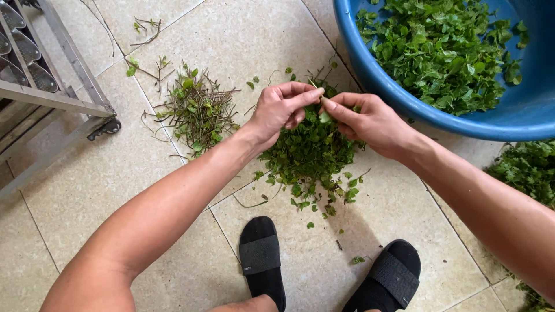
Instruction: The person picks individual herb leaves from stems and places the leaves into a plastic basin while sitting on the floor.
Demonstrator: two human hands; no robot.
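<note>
A small leafy sprig (pixel 324 115) sits just above the middle of the frame, pinched between the person's two hands. The left hand (pixel 281 110) has its thumb and forefinger closed on the sprig's upper end, the other fingers curled in. The right hand (pixel 367 118) meets it from the right side, fingertips pressed together on the same sprig, so that the two hands touch at the tips.

Directly below the hands, in the center of the frame, a loose pile of green leaves (pixel 309 159) lies on the tiled floor (pixel 243 34), with single leaves scattered around its lower edge. To the left of it, apart from the leaves, a heap of bare stems (pixel 196 110) is spread on the tiles, with a few stray twigs farther toward the upper left.

In the upper right a big blue basin (pixel 404 101) holds a mass of leafy greens (pixel 445 49). Another bunch of greens (pixel 529 167) lies on the floor at the right edge, below the basin.

At the bottom of the frame the person's feet wear black slide sandals (pixel 263 260). A metal rack (pixel 63 86) on a small wheel stands in the upper left corner.
</note>
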